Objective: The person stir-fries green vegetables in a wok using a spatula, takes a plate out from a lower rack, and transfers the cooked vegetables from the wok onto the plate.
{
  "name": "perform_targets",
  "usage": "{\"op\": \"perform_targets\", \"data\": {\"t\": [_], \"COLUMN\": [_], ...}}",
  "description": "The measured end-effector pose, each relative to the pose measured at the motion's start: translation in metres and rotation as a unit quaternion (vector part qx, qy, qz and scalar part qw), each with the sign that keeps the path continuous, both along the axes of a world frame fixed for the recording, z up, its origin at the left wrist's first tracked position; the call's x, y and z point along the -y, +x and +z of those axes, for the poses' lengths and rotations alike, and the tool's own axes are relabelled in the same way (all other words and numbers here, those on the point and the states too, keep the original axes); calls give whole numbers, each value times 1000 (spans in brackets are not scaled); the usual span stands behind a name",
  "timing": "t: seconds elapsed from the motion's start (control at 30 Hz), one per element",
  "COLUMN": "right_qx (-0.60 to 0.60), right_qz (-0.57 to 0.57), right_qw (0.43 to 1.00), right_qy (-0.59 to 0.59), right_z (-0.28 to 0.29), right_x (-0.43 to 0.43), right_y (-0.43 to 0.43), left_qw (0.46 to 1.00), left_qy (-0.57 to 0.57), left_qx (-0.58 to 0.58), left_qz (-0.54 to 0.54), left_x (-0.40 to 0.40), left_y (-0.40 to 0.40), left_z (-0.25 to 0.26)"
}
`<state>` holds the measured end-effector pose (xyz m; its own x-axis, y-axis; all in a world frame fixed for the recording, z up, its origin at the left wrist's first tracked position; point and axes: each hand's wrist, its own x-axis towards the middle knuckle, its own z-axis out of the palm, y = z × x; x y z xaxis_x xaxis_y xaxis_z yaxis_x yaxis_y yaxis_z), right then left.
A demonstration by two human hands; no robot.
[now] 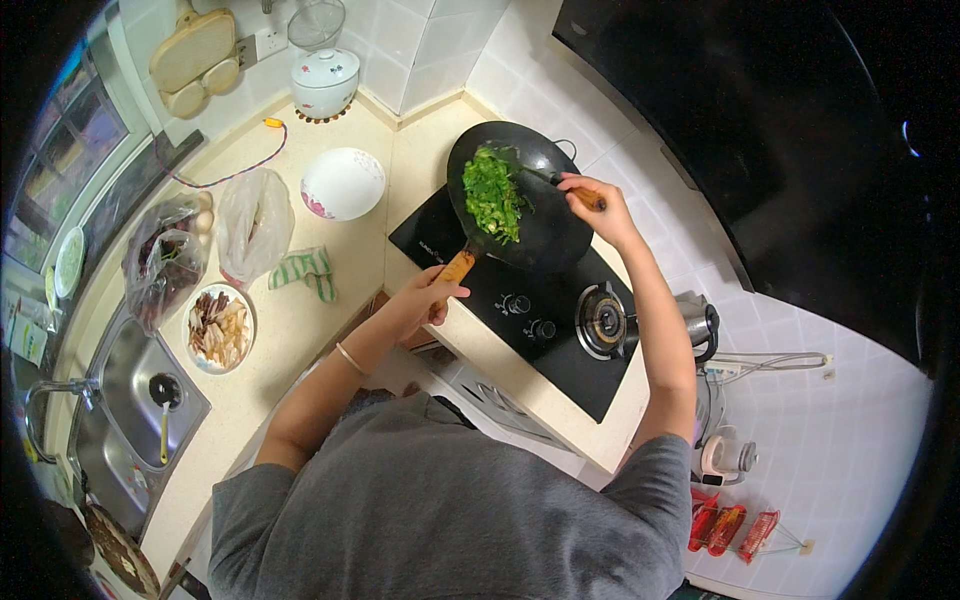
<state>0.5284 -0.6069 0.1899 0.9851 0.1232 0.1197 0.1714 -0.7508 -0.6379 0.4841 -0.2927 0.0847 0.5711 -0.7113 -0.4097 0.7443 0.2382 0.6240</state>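
A black wok (551,232) sits over the left side of a black glass gas hob (555,367). My left hand (429,298) grips its wooden handle (456,267). Chopped green vegetables (491,195) lie heaped on the wok's left side. In my right hand (600,208) is the wooden handle of a spatula (589,199). The dark shaft of the spatula reaches toward the greens, and its blade is hard to make out among them.
Left of the hob are a white bowl (343,184), a striped cloth (304,271), a plate of sliced food (219,330) and plastic bags (255,225). A steel sink (135,382) lies farther left. Right stand a bare burner (604,321) and a kettle (696,326). A range hood (735,135) overhangs.
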Motion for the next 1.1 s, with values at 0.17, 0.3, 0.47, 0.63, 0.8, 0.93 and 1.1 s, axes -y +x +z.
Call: {"op": "perform_targets", "data": {"t": [0.17, 0.3, 0.47, 0.63, 0.8, 0.93, 1.1], "right_qx": [48, 115, 143, 182, 191, 147, 201], "right_qz": [19, -232, -281, -276, -360, -346, -329], "right_qw": [997, 915, 900, 928, 850, 875, 893], "right_qy": [-55, 308, 302, 170, 333, 304, 233], "right_z": [29, -46, -112, -127, -133, -127, -136], "right_x": [-22, -18, -72, -63, -71, -83, -57], "right_y": [-34, -54, -120, -138, -88, -120, -121], "left_qw": [1000, 999, 999, 999, 999, 996, 995], "left_qy": [5, -3, -3, 2, 6, 21, 4], "left_qx": [14, 34, 38, 37, 39, 55, 72], "left_qz": [-11, -18, -37, -25, -24, -69, -72], "left_x": [4, 8, 4, 2, 8, 1, 5], "left_y": [3, 2, 3, 0, 2, 6, 4], "left_z": [-10, -8, -18, -8, -3, -10, -14]}}
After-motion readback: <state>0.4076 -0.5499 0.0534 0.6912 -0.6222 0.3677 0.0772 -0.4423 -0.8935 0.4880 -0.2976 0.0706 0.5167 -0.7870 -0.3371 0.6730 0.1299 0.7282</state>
